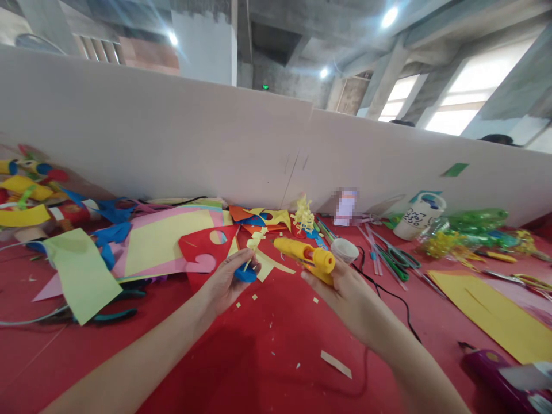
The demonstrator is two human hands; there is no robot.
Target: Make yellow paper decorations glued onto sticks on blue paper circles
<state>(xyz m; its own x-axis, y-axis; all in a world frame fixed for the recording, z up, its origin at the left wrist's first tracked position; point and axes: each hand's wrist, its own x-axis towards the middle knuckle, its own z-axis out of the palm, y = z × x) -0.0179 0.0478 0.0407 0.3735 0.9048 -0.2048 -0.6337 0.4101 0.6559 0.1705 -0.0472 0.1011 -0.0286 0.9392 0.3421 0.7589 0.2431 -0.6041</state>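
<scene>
My left hand (241, 267) pinches a small paper craft (257, 237) of pale yellow strips. A round blue piece (245, 273) sits just under my fingers, and I cannot tell whether it is joined to the craft. To the right, my right hand (336, 284) is wrapped around a yellow glue gun (302, 253), its front end pointing left toward the craft with a small gap between. Behind the glue gun stands a similar curly yellow paper piece (303, 214) on a red base. Yellow paper scraps (269, 264) lie between my hands.
Coloured paper sheets (155, 241) and a red cut-out sheet (202, 250) spread at left. Right of my hands are a small white cup (345, 249), scissors (399, 256), a black cord (405, 305) and yellow card (491, 310). A purple tool (495, 368) lies front right. A white partition (194, 132) rises behind.
</scene>
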